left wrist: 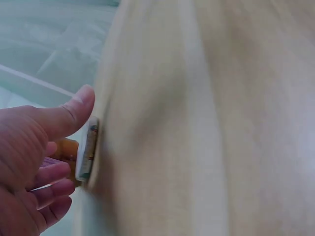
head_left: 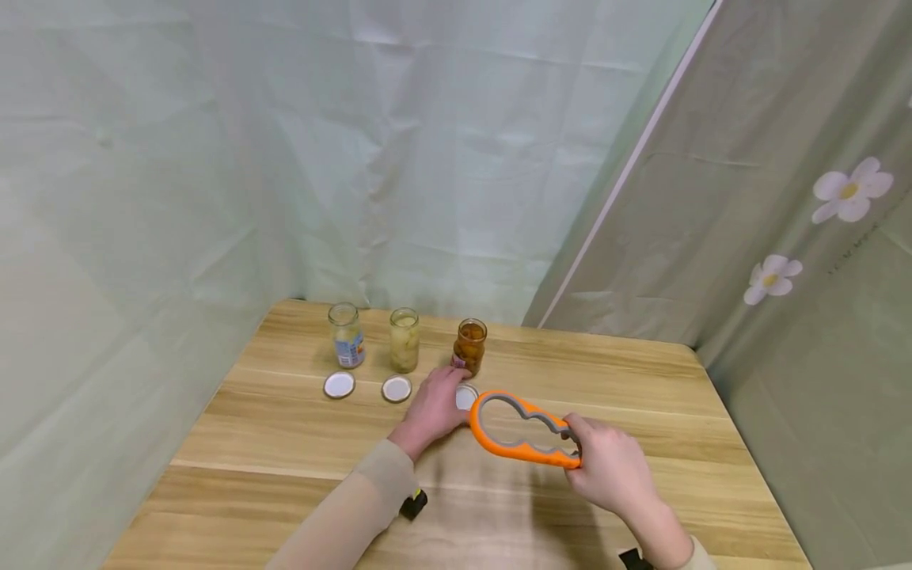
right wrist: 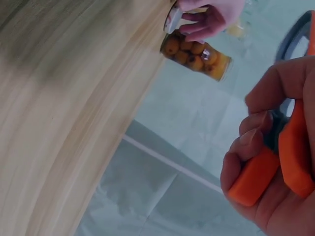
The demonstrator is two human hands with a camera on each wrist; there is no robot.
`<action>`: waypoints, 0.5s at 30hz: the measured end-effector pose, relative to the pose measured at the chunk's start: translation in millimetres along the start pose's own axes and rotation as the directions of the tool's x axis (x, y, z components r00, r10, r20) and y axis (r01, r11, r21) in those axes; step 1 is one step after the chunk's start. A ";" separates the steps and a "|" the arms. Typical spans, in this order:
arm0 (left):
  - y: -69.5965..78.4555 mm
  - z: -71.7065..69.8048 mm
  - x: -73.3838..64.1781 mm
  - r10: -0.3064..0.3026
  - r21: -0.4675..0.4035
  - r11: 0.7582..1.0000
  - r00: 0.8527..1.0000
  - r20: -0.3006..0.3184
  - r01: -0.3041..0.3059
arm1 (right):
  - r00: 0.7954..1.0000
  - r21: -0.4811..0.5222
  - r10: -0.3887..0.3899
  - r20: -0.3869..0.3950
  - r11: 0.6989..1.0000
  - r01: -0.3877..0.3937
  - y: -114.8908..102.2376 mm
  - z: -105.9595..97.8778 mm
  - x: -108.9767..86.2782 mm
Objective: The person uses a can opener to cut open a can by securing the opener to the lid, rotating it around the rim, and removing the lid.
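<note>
My right hand (head_left: 614, 467) grips the handles of an orange jar opener (head_left: 523, 453) with grey scalloped inner edges. Its looped end points left, close to my left hand (head_left: 436, 404). The left hand is beside a white-lined lid (head_left: 466, 397) on the table, in front of a jar of round orange-brown fruit (head_left: 470, 348). In the left wrist view, the thumb stands apart from the loosely bent fingers, and the lid (left wrist: 88, 150) shows edge-on just past them. The right wrist view shows fingers curled round the orange handles (right wrist: 253, 179).
A jar of pale contents (head_left: 404, 342) and a jar with a blue label (head_left: 347, 340) stand uncapped farther left. One lid (head_left: 396, 388) lies before the pale jar, another lid (head_left: 339, 385) before the labelled jar. Curtains (head_left: 442, 174) hang behind the wooden table (head_left: 641, 380).
</note>
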State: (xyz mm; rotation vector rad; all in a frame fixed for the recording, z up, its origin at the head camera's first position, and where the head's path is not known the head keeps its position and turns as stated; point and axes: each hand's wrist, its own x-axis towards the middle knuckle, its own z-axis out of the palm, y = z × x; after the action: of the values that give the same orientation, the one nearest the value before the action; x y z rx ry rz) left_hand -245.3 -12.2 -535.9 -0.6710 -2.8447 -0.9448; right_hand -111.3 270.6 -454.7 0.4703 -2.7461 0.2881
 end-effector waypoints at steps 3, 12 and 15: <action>2.3 -4.8 -1.5 -0.038 -0.043 0.998 0.999 -0.011 0.038 | 0.993 0.027 0.096 0.065 0.995 -0.098 2.4 -0.7 -2.1; 17.9 -35.1 -28.3 -0.074 -0.300 0.952 0.997 -0.014 0.066 | 0.806 0.044 0.486 0.337 0.847 -0.529 39.3 -1.3 -15.0; 20.6 -46.6 -42.3 -0.071 -0.337 0.940 0.996 -0.045 0.052 | 0.746 0.025 0.544 0.383 0.802 -0.597 54.5 2.9 -22.8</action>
State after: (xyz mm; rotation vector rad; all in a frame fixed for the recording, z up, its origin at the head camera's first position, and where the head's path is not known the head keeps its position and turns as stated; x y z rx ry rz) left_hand -201.7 -40.9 -495.2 -0.5709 -2.6929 -1.4558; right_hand -111.2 326.7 -473.2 -0.3629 -3.1852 0.6105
